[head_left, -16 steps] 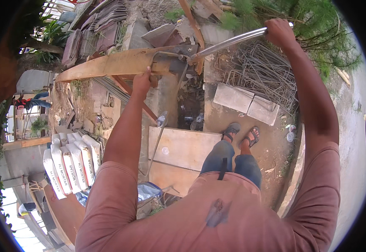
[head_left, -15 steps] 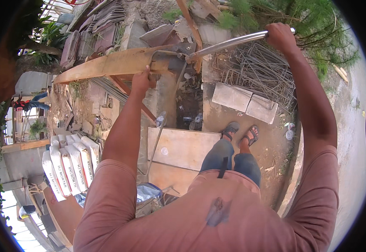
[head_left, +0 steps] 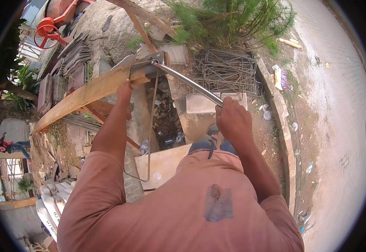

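A thick wooden beam (head_left: 82, 92) slants up in front of me, with a dark metal plate (head_left: 159, 59) at its right end. My left hand (head_left: 124, 92) is closed at the beam's near edge, on a thin steel rod (head_left: 150, 122). The rod bends at the plate, runs down toward me and turns again at its lower end. My right hand (head_left: 236, 119) grips the end of a shiny metal pipe (head_left: 189, 82), whose far end meets the plate beside the rod. How the pipe catches the rod is too small to tell.
Bent steel stirrups (head_left: 227, 69) lie piled beyond a pale slab (head_left: 197, 103). A littered trench (head_left: 166, 126) runs below the plate. Stacked roof tiles (head_left: 67, 67), white sacks (head_left: 50, 206) and an orange mixer wheel (head_left: 46, 33) are at left. A distant person (head_left: 11, 146) is there too.
My right hand has swung the pipe toward me, from pointing up and right to pointing down and right. The left hand stays at the rod on the beam. My view has shifted.
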`<state>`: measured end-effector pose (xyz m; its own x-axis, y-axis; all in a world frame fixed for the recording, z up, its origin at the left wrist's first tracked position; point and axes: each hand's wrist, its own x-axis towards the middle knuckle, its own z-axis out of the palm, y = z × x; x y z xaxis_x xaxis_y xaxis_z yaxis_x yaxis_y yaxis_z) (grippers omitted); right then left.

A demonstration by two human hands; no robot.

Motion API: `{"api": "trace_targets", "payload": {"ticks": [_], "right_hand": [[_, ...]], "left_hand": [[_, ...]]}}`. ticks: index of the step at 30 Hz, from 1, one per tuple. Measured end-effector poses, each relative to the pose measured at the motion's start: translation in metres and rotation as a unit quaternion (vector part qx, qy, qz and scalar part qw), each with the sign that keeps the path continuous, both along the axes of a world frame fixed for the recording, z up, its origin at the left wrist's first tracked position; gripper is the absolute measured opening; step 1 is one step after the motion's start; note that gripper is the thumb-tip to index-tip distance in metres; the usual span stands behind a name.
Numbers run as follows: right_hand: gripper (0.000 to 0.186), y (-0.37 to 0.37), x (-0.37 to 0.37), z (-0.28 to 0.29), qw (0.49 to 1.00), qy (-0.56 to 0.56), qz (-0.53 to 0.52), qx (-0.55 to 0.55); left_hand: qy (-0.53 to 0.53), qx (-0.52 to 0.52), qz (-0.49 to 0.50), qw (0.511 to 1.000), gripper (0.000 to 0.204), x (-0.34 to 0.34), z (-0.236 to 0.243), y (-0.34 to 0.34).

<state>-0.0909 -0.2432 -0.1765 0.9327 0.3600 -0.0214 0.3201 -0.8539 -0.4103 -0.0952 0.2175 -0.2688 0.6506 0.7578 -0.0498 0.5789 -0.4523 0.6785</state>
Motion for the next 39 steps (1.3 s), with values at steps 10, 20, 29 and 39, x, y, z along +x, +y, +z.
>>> {"api": "trace_targets", "payload": {"ticks": [10, 20, 29, 39], "right_hand": [[0.031, -0.022, 0.047, -0.019, 0.998, 0.009, 0.020, 0.051], [0.037, -0.118, 0.108, -0.105, 0.981, 0.040, -0.086, 0.167], [0.047, -0.397, 0.031, -0.237, 0.852, 0.359, -0.372, -0.087], [0.036, -0.594, -0.204, -0.275, 0.717, 0.444, -0.524, -0.118]], "left_hand": [[-0.047, -0.096, 0.021, 0.994, 0.051, -0.011, 0.014, -0.017], [-0.085, -0.190, -0.033, 0.977, 0.046, -0.026, 0.114, -0.131], [-0.004, 0.028, -0.160, 0.987, 0.042, 0.000, 0.098, -0.232], [0.181, -0.117, -0.193, 0.957, 0.045, -0.039, -0.024, -0.311]]}}
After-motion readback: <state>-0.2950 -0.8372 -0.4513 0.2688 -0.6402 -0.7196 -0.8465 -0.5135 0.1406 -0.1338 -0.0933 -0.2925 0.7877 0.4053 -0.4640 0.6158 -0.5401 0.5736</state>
